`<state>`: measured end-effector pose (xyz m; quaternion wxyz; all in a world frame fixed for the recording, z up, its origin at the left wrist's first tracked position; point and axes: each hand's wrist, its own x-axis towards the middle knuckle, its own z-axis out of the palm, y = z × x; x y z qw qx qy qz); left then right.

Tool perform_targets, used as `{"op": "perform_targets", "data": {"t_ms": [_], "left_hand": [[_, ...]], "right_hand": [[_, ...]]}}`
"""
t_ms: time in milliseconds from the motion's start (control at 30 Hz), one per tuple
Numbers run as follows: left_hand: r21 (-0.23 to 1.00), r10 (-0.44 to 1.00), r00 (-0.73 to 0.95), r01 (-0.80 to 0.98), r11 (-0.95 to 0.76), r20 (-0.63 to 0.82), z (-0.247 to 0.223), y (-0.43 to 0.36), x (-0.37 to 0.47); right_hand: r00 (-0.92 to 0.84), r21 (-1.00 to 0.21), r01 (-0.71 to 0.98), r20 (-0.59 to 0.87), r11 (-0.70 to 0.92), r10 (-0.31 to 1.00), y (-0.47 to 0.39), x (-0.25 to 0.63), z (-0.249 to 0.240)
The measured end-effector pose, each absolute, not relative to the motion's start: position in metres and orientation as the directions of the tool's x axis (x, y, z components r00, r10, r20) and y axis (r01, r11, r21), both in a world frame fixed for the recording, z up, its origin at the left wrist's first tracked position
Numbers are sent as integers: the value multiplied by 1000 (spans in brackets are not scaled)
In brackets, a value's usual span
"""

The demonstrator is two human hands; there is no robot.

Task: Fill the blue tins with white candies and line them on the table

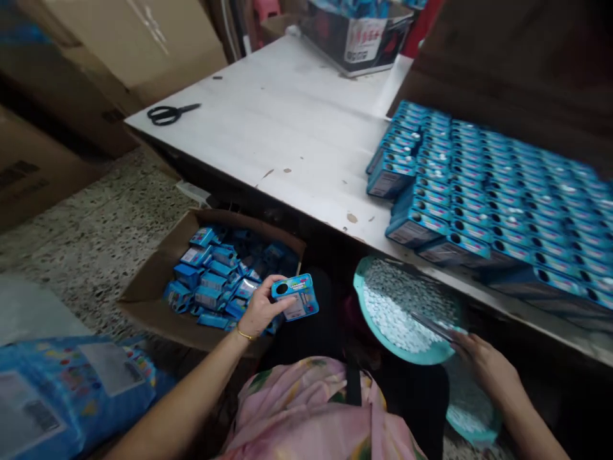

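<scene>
blue and printed, a small box (303, 306) is sitting between the thumb and fingers of our left hand (266, 306), which is pinching it near an open carton (153, 313) of similar boxes (211, 281). with our right hand (484, 364) we are clasping a slim tool (431, 326), its far end reaching over pale pieces (387, 310) in a teal basin (421, 356), while stacked blue cartons (507, 217) are lining the white table (287, 137).

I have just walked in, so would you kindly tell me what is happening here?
The person's left hand holds a small blue printed box near an open brown cardboard carton of similar boxes. The right hand holds a slender grey tool over small white pieces in a round turquoise plastic basin. Blue boxes stand in rows on the white-topped table.
</scene>
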<state>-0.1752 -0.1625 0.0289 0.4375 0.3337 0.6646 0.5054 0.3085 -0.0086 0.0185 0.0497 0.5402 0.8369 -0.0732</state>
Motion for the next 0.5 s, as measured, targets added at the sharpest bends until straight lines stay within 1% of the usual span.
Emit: {"op": "perform_targets", "data": {"t_ms": [67,133,167,233,300,367,500], "left_hand": [[974,905,-361,-57,219,-225,40,-142,-141],[979,935,-294,-22,201,-198,45,-121,-115],[981,950,-257,33,191,-176,47,-111,-104],[972,973,-197,177,153,-117,50,-94,-88],[951,984,-168,293,101,-53,54,-79,-77],[933,990,-137,354,62,-14,57,-67,-70],[913,997,-69,408,6,24,59,-47,-58]], "right_hand": [[-395,-59,917,-267,394,879,-10,281,17],[-341,-132,940,-305,315,889,-10,243,10],[-301,-192,949,-307,251,903,-9,225,5],[-248,-232,955,-296,183,922,-3,200,-7],[-224,-283,948,-277,143,934,2,193,-16],[-226,-349,928,-259,127,939,3,200,-21],[-257,-478,869,-225,124,940,3,229,-22]]}}
